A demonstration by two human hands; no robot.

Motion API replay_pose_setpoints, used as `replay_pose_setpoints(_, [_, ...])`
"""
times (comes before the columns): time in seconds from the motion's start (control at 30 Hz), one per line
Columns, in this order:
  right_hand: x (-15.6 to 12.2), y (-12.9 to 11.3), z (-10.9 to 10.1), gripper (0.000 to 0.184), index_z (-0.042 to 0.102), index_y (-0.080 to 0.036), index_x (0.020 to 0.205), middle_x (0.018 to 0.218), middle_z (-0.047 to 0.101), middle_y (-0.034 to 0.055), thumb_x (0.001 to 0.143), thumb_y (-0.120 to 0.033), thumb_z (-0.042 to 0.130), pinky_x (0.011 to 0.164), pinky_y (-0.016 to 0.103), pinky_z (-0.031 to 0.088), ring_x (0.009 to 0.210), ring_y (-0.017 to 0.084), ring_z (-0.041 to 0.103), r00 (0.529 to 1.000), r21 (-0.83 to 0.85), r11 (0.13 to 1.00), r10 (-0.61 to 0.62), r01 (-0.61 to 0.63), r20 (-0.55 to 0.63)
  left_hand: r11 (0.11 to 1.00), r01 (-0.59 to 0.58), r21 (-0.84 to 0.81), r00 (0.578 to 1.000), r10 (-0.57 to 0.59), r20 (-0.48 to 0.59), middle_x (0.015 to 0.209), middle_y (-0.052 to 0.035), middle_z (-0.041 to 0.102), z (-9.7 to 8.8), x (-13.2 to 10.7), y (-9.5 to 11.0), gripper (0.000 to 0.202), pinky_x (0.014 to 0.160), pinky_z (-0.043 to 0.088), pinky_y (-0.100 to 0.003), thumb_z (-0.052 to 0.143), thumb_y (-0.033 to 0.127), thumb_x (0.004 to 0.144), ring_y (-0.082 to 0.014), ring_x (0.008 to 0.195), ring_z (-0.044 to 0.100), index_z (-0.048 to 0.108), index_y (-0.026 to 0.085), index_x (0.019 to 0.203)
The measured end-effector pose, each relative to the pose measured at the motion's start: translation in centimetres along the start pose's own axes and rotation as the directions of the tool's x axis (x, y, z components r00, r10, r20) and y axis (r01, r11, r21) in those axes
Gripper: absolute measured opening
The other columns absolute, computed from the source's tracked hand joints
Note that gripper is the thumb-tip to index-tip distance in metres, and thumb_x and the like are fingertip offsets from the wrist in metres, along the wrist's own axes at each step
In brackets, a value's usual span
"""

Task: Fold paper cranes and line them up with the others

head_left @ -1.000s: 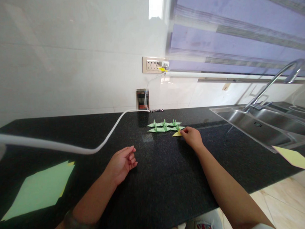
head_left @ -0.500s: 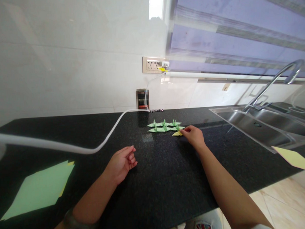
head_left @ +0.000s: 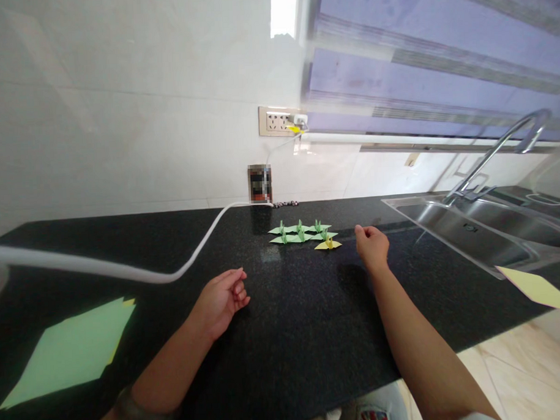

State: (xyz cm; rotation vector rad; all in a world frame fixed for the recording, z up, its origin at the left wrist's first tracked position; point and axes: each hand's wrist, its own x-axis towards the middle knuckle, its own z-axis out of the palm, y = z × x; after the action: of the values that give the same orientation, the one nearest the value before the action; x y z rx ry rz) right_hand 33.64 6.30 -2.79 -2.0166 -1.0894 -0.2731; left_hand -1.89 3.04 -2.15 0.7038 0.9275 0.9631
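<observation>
Several green paper cranes [head_left: 301, 236] stand in two rows on the black countertop [head_left: 284, 332]. A yellow paper crane [head_left: 328, 245] sits just in front of the right end of the nearer row. To the right of it, apart from the cranes, my right hand [head_left: 373, 246] hovers with its fingers closed together and nothing visible in them. My left hand [head_left: 225, 301] rests nearer to me on the left, fingers curled in, and no object shows in it.
Green sheets of paper [head_left: 73, 352] with yellow edges beneath lie at the left. A yellow sheet [head_left: 537, 288] is at the right counter edge, beside the steel sink [head_left: 473, 228] and faucet [head_left: 498, 153]. A white cable or arm [head_left: 126, 270] crosses the left side.
My right hand has let go of the yellow crane and moved off to the right. The crane stays on the counter, fully visible now. My left hand holds its pose.
</observation>
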Motion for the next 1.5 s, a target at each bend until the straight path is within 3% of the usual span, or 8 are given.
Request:
replay_pose_setpoints(0.27, [-1.3, -1.6, -1.1, 0.041, 0.064, -0.013, 0.078, 0.064, 0.060, 0.0066, 0.078, -0.045, 0.038, 0.057, 0.025, 0.036, 0.060, 0.017, 0.053, 0.974, 0.091, 0.976, -0.183, 0.196, -0.133, 0.887, -0.255, 0.385, 0.951, 0.302, -0.067, 0.045, 0.0062, 0.039, 1.2, -0.3, -0.5, 0.019, 0.047, 0.041, -0.021, 0.050, 0.034, 0.072, -0.0055, 0.040, 0.039, 0.049, 0.015, 0.068])
replay_pose_setpoints(0.47, [-1.9, -2.4, 0.9, 0.026, 0.064, -0.023, 0.080, 0.063, 0.063, 0.0056, 0.068, -0.043, 0.052, 0.055, 0.027, 0.037, 0.061, 0.019, 0.058, 0.911, 0.137, 0.908, -0.407, 0.396, 0.063, 0.758, -0.227, 0.612, 0.924, 0.367, -0.111, 0.046, 0.0028, 0.044, 1.4, -0.6, 0.3, 0.019, 0.047, 0.039, -0.023, 0.050, 0.033, 0.073, -0.0076, 0.040, 0.042, 0.053, 0.015, 0.066])
replay_pose_setpoints(0.63, [-3.2, -3.6, 0.9, 0.025, 0.062, -0.025, 0.076, 0.061, 0.062, 0.0039, 0.066, -0.045, 0.053, 0.055, 0.027, 0.039, 0.059, 0.019, 0.059, 0.899, 0.239, 0.893, -0.418, 0.380, 0.131, 0.515, -0.079, 0.853, 0.859, 0.469, -0.204, 0.062, -0.0034, 0.055, -4.5, -4.6, 3.6, 0.016, 0.057, 0.037, -0.025, 0.062, 0.033, 0.063, -0.0153, 0.062, 0.052, 0.056, 0.018, 0.063])
replay_pose_setpoints(0.83, [-3.9, -4.9, 0.5, 0.023, 0.062, -0.024, 0.071, 0.058, 0.061, 0.0017, 0.065, -0.045, 0.054, 0.052, 0.025, 0.038, 0.056, 0.017, 0.058, 0.875, 0.292, 0.867, -0.459, 0.404, 0.152, 0.284, 0.372, 0.884, 0.758, 0.456, -0.466, 0.091, -0.0140, 0.060, -14.2, -8.4, 9.4, 0.035, 0.073, 0.037, -0.031, 0.068, 0.044, 0.051, -0.0301, 0.096, 0.050, 0.060, 0.016, 0.072])
replay_pose_setpoints(1.0, [-3.9, -4.9, 0.7, 0.024, 0.063, -0.024, 0.072, 0.060, 0.062, 0.0024, 0.064, -0.045, 0.055, 0.052, 0.026, 0.038, 0.057, 0.018, 0.058, 0.874, 0.294, 0.880, -0.440, 0.373, 0.207, 0.171, 0.587, 0.791, 0.700, 0.383, -0.602, 0.106, -0.0284, 0.053, -16.8, -8.3, 10.5, 0.071, 0.079, 0.036, -0.042, 0.072, 0.054, 0.028, -0.0430, 0.105, 0.042, 0.062, 0.008, 0.081])
replay_pose_setpoints(1.17, [-3.6, -4.6, 1.1, 0.025, 0.063, -0.023, 0.072, 0.055, 0.060, 0.0019, 0.064, -0.046, 0.055, 0.052, 0.026, 0.038, 0.054, 0.018, 0.058, 0.894, 0.294, 0.900, -0.391, 0.321, 0.221, 0.184, 0.601, 0.778, 0.714, 0.314, -0.626, 0.088, -0.0233, 0.062, -16.4, -7.7, 10.8, 0.059, 0.074, 0.040, -0.041, 0.077, 0.041, 0.023, -0.0409, 0.093, 0.052, 0.063, 0.010, 0.071])
replay_pose_setpoints(1.3, [-3.4, -4.5, 1.3, 0.024, 0.063, -0.025, 0.071, 0.057, 0.061, 0.0024, 0.064, -0.046, 0.055, 0.053, 0.028, 0.039, 0.055, 0.020, 0.058, 0.892, 0.301, 0.902, -0.385, 0.309, 0.238, 0.295, 0.560, 0.774, 0.711, 0.308, -0.632, 0.069, -0.0133, 0.063, -15.9, -7.9, 11.4, 0.043, 0.060, 0.044, -0.035, 0.078, 0.032, 0.032, -0.0325, 0.076, 0.058, 0.061, 0.014, 0.067])
replay_pose_setpoints(1.5, [-3.2, -4.3, 1.7, 0.023, 0.063, -0.027, 0.072, 0.059, 0.063, 0.0008, 0.063, -0.047, 0.057, 0.053, 0.028, 0.039, 0.056, 0.019, 0.059, 0.886, 0.291, 0.907, -0.382, 0.304, 0.262, 0.442, 0.492, 0.750, 0.686, 0.333, -0.647, 0.060, -0.0095, 0.060, -16.3, -8.4, 11.6, 0.036, 0.051, 0.043, -0.033, 0.076, 0.029, 0.040, -0.0284, 0.065, 0.058, 0.059, 0.013, 0.068])
